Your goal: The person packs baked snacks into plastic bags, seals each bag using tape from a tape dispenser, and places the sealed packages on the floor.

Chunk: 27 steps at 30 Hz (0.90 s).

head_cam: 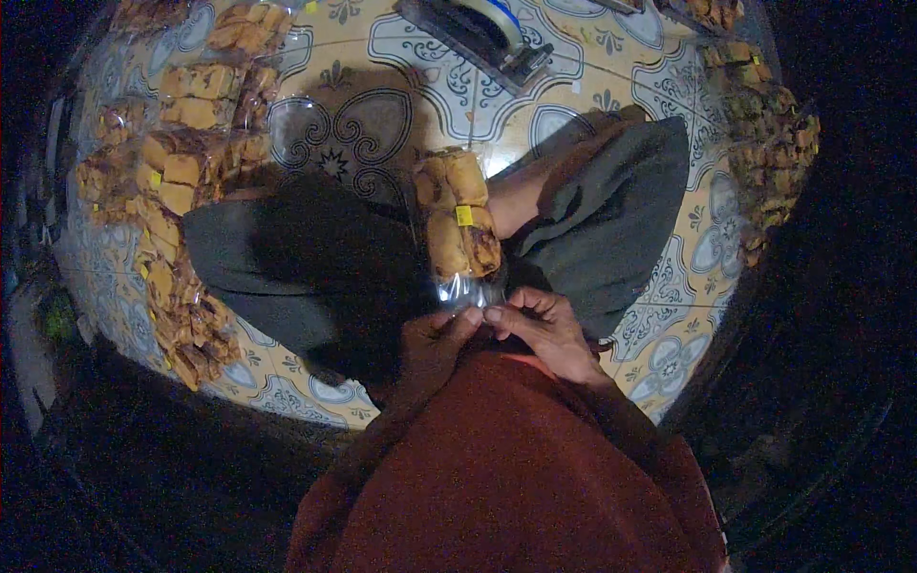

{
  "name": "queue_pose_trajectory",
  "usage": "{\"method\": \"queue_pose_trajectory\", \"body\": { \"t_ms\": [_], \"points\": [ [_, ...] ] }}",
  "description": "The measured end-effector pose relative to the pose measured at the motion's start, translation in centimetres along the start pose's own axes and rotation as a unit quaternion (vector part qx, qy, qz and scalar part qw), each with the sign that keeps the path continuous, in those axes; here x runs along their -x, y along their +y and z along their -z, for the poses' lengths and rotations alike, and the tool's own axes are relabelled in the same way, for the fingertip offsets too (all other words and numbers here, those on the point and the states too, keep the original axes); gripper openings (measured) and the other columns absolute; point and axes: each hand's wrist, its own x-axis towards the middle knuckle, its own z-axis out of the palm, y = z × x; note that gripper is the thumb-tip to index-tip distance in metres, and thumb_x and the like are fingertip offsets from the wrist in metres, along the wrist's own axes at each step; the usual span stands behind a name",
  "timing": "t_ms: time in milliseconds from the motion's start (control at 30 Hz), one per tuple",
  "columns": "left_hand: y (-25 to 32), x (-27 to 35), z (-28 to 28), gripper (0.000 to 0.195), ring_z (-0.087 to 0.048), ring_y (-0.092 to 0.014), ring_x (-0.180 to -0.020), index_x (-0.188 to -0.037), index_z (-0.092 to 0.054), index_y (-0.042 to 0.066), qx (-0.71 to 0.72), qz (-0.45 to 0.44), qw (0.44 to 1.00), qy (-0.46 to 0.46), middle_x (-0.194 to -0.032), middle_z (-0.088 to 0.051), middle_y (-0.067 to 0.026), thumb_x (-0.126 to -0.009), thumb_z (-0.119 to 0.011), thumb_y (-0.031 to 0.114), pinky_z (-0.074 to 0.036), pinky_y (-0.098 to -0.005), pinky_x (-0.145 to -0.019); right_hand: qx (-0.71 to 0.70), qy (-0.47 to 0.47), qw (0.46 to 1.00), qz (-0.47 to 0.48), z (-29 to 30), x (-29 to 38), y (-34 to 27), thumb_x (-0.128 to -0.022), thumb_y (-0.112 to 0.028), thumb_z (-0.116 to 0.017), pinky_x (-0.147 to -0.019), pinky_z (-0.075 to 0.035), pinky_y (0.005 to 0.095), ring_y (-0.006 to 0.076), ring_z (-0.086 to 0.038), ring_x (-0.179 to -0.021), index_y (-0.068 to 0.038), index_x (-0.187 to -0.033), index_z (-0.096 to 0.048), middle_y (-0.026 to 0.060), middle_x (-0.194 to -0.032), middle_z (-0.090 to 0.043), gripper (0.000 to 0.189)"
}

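A clear plastic bag of golden-brown bread rolls (458, 218) lies across my lap, a small yellow sticker (465, 215) on its upper side. My left hand (438, 335) pinches one side of the bag's gathered end (466, 295) between thumb and fingers. Close beside it, my right hand (541, 328) pinches the other side, with its thumb near the left thumb. The bag's filled part points away from me, between my crossed legs.
Bagged rolls (197, 97) are spread on the patterned tile floor (609, 50) at the left. More bagged pieces (770, 150) are heaped at the right. Ahead stands a dark device (494, 43) with a pale, blue-edged curved part, perhaps a sealer.
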Motion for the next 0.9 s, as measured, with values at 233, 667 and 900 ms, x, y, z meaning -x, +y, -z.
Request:
{"method": "queue_pose_trajectory", "body": {
  "t_ms": [233,667,900],
  "points": [
    [-2.0,0.3,-0.7,0.025,-0.066,-0.022,-0.081,-0.117,-0.042,0.003,0.169,-0.076,0.983,0.015,-0.101,-0.06,-0.012,-0.095,-0.053,0.004,-0.057,-0.033,-0.076,-0.014,-0.029,0.993,0.115,0.9,-1.0,2.3,-0.089,-0.011,-0.069,-0.064,-0.046,0.0222,0.006,-0.055,-0.065,-0.005,-0.087,-0.06,0.0012,-0.074,-0.063,0.011],
    [0.4,0.7,-0.2,0.028,-0.056,-0.016,-0.106,-0.123,-0.054,0.004,-0.026,-0.226,0.973,0.034,-0.117,-0.058,-0.0097,-0.095,-0.049,0.007,-0.047,-0.032,-0.09,0.614,-0.033,0.621,0.485,1.5,0.9,-1.5,-0.068,-0.013,-0.072,-0.085,-0.047,0.0369,0.0218,-0.057,-0.103,-0.012,-0.113,-0.065,0.0045,-0.109,-0.061,0.046],
    [-0.2,0.9,0.8,0.034,-0.06,-0.016,-0.101,-0.125,-0.057,0.004,0.091,-0.087,0.992,-0.032,-0.114,-0.063,-0.0105,-0.092,-0.061,0.012,-0.049,-0.032,-0.088,0.527,-0.054,0.707,0.469,2.2,-0.3,-0.5,-0.073,-0.007,-0.068,-0.079,-0.05,0.0406,0.0295,-0.061,-0.094,-0.012,-0.112,-0.065,0.009,-0.106,-0.061,0.039]
  ]
}}
